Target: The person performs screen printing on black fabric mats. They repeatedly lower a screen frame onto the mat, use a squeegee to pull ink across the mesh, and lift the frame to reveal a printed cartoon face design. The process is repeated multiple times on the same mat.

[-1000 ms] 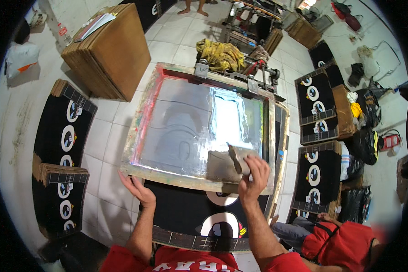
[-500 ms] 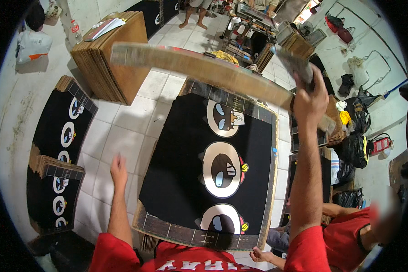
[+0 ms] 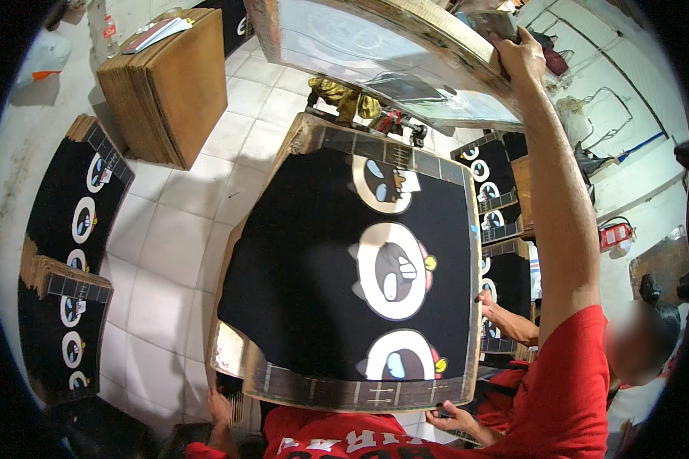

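Note:
My right hand (image 3: pixel 524 56), raised at the upper right, is closed around the edge of a wood-framed printing screen (image 3: pixel 383 53). The screen is tilted up, its mesh smeared and pale. Below lies a black fabric panel (image 3: pixel 298 252) on a flat board (image 3: pixel 360 393), with several round white cartoon faces (image 3: pixel 393 271) printed on it. My left hand (image 3: pixel 220 407) is low, beside the board's near left corner; its fingers are small and partly hidden, so their hold is unclear. A co-worker's hands (image 3: pixel 453 418) touch the board's right side and near right corner.
A co-worker in red (image 3: pixel 641 344) is close at the right. More boards with printed black panels (image 3: pixel 505 203) stand at the right, others (image 3: pixel 84 222) at the left. A tall stack of brown boards (image 3: pixel 164 92) carries papers. A fire extinguisher (image 3: pixel 615 233) is by the right wall.
The screen has swung upward, now showing its mesh side. My left hand has dropped to the board's near left corner. The co-worker's second hand has come onto the board, which has shifted slightly.

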Demonstrator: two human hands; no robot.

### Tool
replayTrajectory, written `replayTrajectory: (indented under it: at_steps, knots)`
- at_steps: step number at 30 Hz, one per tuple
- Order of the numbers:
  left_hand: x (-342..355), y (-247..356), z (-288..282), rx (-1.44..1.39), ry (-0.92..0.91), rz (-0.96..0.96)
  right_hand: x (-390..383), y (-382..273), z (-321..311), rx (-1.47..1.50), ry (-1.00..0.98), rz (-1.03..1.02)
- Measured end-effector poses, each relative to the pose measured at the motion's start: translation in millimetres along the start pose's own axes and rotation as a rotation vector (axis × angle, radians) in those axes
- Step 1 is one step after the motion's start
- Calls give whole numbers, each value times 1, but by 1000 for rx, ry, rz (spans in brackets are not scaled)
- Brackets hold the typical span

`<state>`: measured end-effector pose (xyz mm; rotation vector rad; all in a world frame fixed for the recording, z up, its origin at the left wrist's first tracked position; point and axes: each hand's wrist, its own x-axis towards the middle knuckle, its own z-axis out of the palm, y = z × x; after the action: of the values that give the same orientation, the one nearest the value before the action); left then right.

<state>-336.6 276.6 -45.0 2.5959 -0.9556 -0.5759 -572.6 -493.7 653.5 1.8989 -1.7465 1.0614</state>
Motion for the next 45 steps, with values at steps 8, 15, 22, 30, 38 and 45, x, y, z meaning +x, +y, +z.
replayTrajectory:
  at_steps: [8, 15, 22, 30, 38, 45]
  knots:
    - [28, 12, -60, 100, 70, -256, 9, -4, -1, -9, 62, -60]
    - [186, 102, -239, 318, 492, -24, 2, -14, -14, 91, -5, 87]
    - [140, 112, -573, 127, 731, -99, -3, -5, -6, 25, -74, 48]
    - [30, -23, -736, -368, 825, -66, -12, -8, -9, 51, -98, 52]
    - [67, 25, -426, -780, 661, -196, -26, -7, -16, 75, -100, 41]
    - [119, 120, -240, -757, 194, -80, -43, -19, -33, 127, -50, 137]
